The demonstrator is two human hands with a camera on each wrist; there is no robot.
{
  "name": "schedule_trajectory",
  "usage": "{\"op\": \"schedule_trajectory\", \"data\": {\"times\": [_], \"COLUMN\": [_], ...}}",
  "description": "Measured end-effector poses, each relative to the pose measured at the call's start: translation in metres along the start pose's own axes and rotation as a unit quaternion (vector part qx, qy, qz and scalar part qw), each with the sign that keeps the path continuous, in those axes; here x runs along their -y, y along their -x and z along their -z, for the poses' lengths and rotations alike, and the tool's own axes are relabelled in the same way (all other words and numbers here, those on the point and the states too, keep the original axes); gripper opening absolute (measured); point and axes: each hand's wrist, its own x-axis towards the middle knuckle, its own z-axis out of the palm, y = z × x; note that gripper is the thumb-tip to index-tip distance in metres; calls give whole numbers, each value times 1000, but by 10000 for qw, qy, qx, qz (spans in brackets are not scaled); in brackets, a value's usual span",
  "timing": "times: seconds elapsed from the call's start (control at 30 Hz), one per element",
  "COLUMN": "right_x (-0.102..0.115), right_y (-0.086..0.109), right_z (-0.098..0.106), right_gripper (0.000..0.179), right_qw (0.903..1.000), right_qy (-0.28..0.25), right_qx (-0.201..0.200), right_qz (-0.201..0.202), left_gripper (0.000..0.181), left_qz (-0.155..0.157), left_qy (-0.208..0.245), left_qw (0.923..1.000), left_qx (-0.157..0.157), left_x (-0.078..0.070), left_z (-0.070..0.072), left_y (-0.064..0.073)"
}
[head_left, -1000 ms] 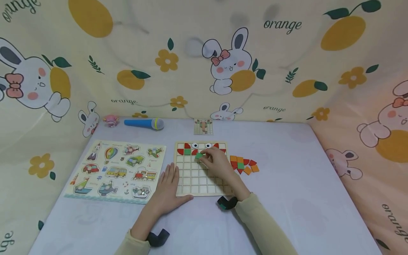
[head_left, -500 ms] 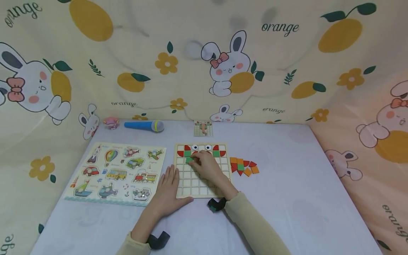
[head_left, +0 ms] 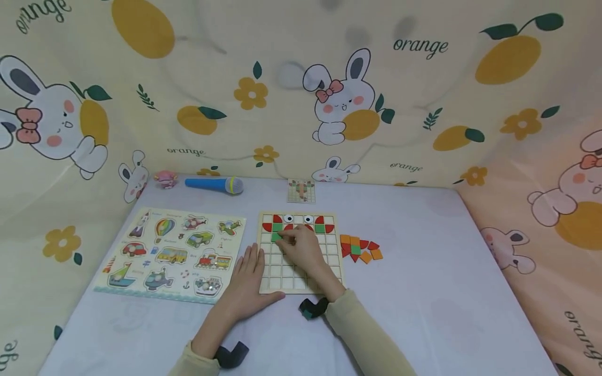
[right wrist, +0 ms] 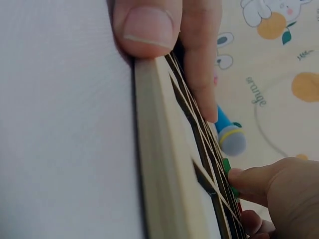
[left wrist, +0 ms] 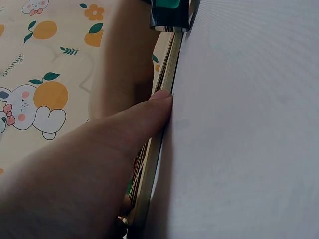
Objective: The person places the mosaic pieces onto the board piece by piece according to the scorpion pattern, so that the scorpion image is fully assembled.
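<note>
A wooden grid board [head_left: 277,283] lies on the table, with red quarter-round, green square and eye-printed tiles in its far rows. My right hand [head_left: 304,253] is over the board, thumb and finger pinching a green square tile [head_left: 275,237] at a cell below another green tile [head_left: 276,227]. In the right wrist view the thumb touches this green tile [right wrist: 227,167]. My left hand [head_left: 245,287] lies flat at the board's near left corner, fingers straight along its left side. The left thumb [left wrist: 149,112] presses against the board's near edge [left wrist: 144,194].
Loose orange, red and green tiles [head_left: 356,249] lie right of the board. A vehicle picture puzzle [head_left: 176,219] is at the left. Behind stand a patterned card [head_left: 301,191], a blue toy microphone [head_left: 211,184] and a pink toy [head_left: 165,179].
My right hand has moved left with the green tile, bringing it to a cell below the left green tile. The right-side green tile is now uncovered. My left hand stays put.
</note>
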Motion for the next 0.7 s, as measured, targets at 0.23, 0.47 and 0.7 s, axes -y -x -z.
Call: {"op": "schedule_trajectory", "data": {"times": [0.23, 0.47, 0.7], "right_x": [-1, -2, -1], "right_y": [3, 5, 4], "right_z": [-2, -3, -2], "right_gripper": [16, 22, 22], "right_qw": [9992, 9996, 9997], "right_qy": [-311, -165, -57], "right_qx": [-228, -227, -207], "right_qz": [38, 74, 103], "left_gripper": [120, 121, 122], "left_qz": [-23, 28, -8], "left_qy": [108, 46, -2], "left_qw": [9999, 10000, 10000], "left_qx": [13, 83, -5], "left_x": [-2, -2, 0], "left_z": [3, 0, -2], "left_y": [2, 3, 0]}}
